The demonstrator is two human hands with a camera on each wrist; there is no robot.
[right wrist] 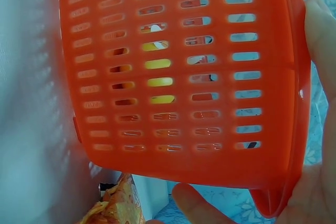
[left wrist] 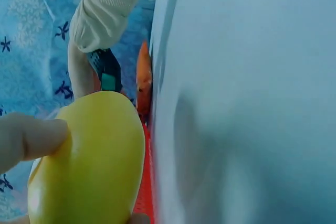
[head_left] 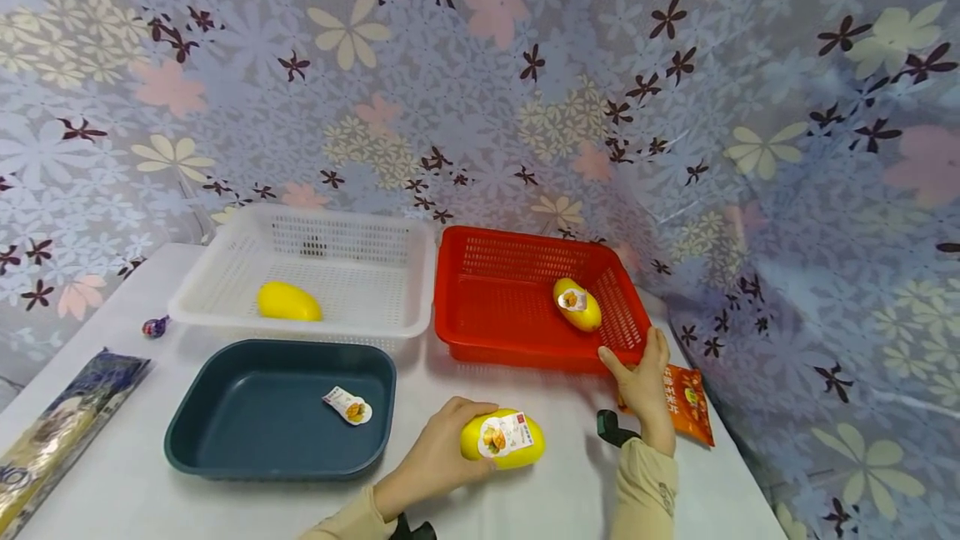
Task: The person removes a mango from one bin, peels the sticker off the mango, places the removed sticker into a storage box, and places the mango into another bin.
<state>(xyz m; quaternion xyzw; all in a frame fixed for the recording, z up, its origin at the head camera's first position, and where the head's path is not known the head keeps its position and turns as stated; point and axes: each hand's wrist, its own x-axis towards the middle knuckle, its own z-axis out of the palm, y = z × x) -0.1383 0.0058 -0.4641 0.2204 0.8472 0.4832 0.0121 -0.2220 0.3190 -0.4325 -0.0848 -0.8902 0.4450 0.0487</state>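
A yellow mango point(head_left: 530, 450) with a white picture label is gripped in my left hand point(head_left: 448, 455), close over the table in front of the red basket. The left wrist view shows the mango point(left wrist: 100, 150) from below, with a finger point(left wrist: 37, 137) pressed to its side. My right hand point(head_left: 647, 386) holds the front right corner of the red basket point(head_left: 517, 357), thumb at the rim. Inside that basket lies another labelled mango point(head_left: 577, 304), whose yellow shows through the slots of the basket wall point(right wrist: 173, 124) in the right wrist view.
A white basket point(head_left: 300, 325) holding a yellow mango point(head_left: 288, 301) stands at the back left. Before it sits a dark teal tray point(head_left: 270, 473) with a loose label point(head_left: 348, 406) in it. An orange snack bag point(head_left: 688, 407) lies by my right wrist; a lollipop point(head_left: 155, 327) and a long packet point(head_left: 63, 432) lie left.
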